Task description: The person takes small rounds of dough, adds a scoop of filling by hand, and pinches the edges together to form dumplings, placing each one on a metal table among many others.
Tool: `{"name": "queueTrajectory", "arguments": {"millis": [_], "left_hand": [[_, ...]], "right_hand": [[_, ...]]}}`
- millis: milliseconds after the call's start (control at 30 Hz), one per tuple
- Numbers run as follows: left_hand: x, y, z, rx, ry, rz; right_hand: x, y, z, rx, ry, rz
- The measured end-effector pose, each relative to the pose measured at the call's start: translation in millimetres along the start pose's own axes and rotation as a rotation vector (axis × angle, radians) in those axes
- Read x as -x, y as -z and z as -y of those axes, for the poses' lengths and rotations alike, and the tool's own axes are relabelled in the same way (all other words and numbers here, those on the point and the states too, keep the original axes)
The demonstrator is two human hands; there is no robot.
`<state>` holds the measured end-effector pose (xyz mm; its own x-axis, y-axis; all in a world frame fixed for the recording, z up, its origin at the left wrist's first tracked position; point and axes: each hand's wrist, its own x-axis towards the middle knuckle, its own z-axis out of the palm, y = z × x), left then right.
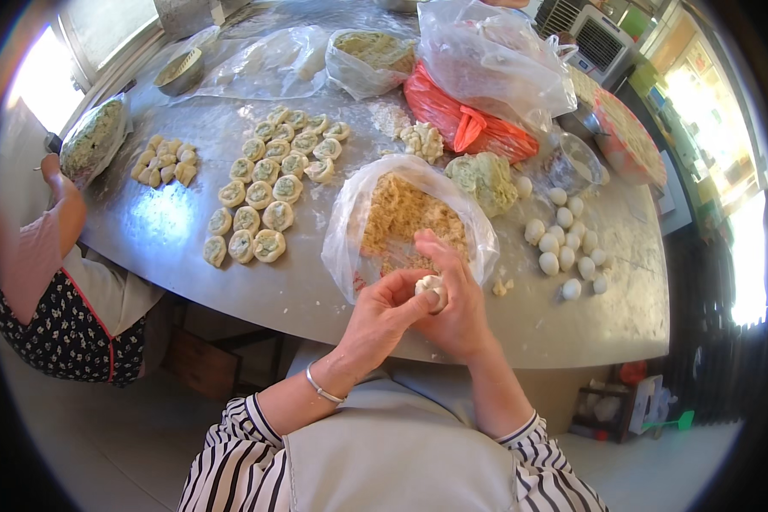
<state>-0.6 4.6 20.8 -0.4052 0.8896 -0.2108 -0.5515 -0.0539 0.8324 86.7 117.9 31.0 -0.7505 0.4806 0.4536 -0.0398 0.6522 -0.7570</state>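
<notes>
Between my left hand point(387, 307) and my right hand point(457, 307) a small pleated dough ball point(431, 292) is held, with the left thumb against it and the right fingers curled round its side. Just beyond my hands lies an open plastic bag point(342, 237) of crumbly tan filling point(397, 208). To the left are rows of open-topped filled buns point(278, 216) showing green filling. On the right sit several smooth white dough balls point(548, 263). A lump of greenish dough point(483, 182) and a pile of pale dough pieces point(422, 142) lie behind the bag.
A co-worker's arm point(69, 205) is at the far left beside a bag of green filling point(94, 141) and cut dough pieces point(164, 161). Along the back of the metal table point(627, 256) are a bowl point(180, 72), a red plastic bag point(464, 121) and a clear container point(576, 163).
</notes>
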Motion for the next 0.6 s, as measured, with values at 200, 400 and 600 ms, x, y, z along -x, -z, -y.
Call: {"name": "queueTrajectory", "arguments": {"millis": [200,400,600], "left_hand": [[1,1,4,0.233,0.168,0.002],[2,-1,12,0.271,0.067,-0.013],[-2,0,17,0.285,0.084,0.013]], "right_hand": [[6,8,-17,0.175,0.096,0.118],[11,2,-26,0.253,0.196,0.098],[16,1,-28,0.170,0.150,0.034]]}}
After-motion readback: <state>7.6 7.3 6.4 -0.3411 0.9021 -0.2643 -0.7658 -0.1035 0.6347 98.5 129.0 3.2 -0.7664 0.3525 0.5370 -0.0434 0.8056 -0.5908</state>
